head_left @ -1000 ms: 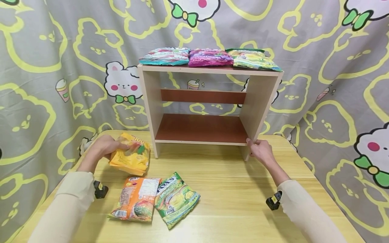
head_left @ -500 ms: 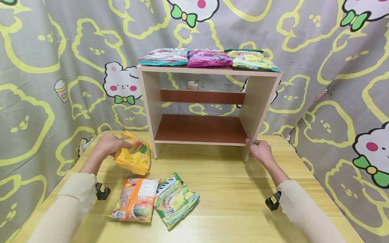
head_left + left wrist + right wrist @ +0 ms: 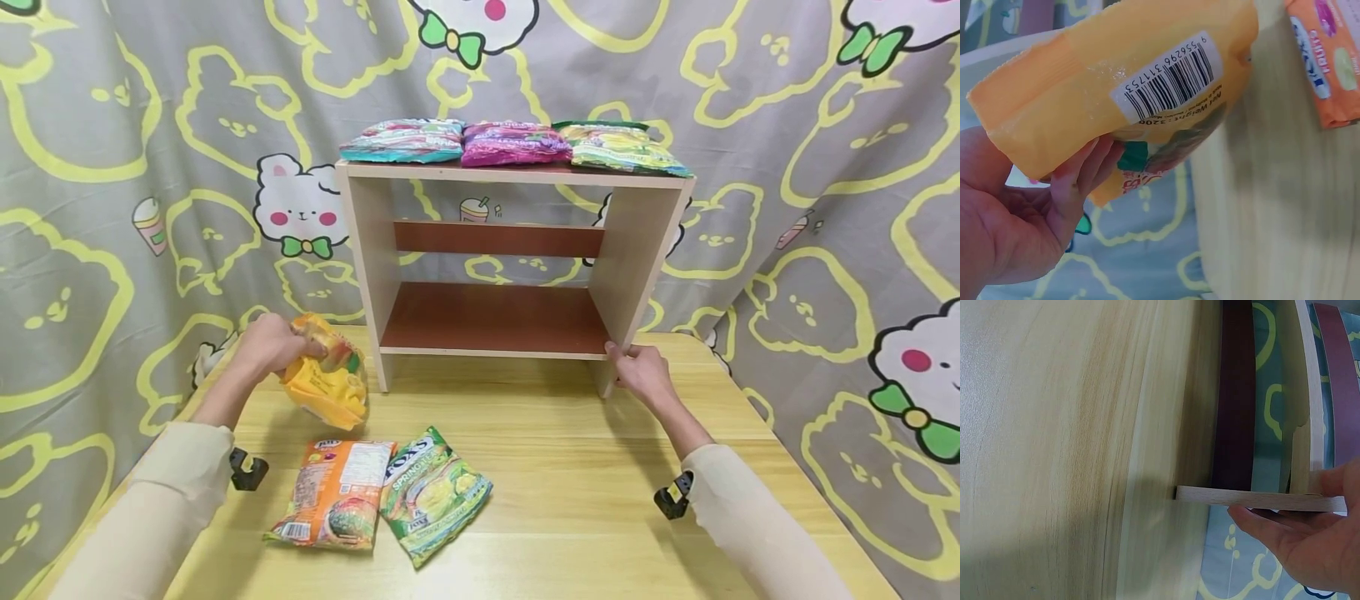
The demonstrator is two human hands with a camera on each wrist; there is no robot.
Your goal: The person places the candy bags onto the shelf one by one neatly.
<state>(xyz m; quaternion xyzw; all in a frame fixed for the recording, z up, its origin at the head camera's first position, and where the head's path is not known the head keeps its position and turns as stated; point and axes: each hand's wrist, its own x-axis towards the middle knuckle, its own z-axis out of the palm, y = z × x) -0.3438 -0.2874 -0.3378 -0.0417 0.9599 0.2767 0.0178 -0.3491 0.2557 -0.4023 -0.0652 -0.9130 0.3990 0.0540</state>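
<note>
Head view. The left hand (image 3: 277,343) and the yellow bag (image 3: 333,383) pinched in its fingers sit slightly higher than half a second earlier. The bag appears held off the table (image 3: 585,500), just left of the shelf unit (image 3: 487,317). The right hand (image 3: 643,372) remains at the right side panel (image 3: 641,250), and the packets keep their places. This suggests that the work in hand lies with the bag, the right hand serving to steady the unit. Count: one bag held; two packets on the table, orange (image 3: 341,496) and green (image 3: 435,496); three in a row on top of the unit, turquoise (image 3: 408,140), magenta (image 3: 516,143) and yellow-green (image 3: 622,150).

Left wrist view. Fingers are bent against the bag, whose one visible barcode (image 3: 1169,78) faces the camera; the thumb's contact is hidden. One packet, the orange, enters at the upper right.

Right wrist view. Thumb and fingers clamp one side panel from opposite faces; no packet shows.
</note>
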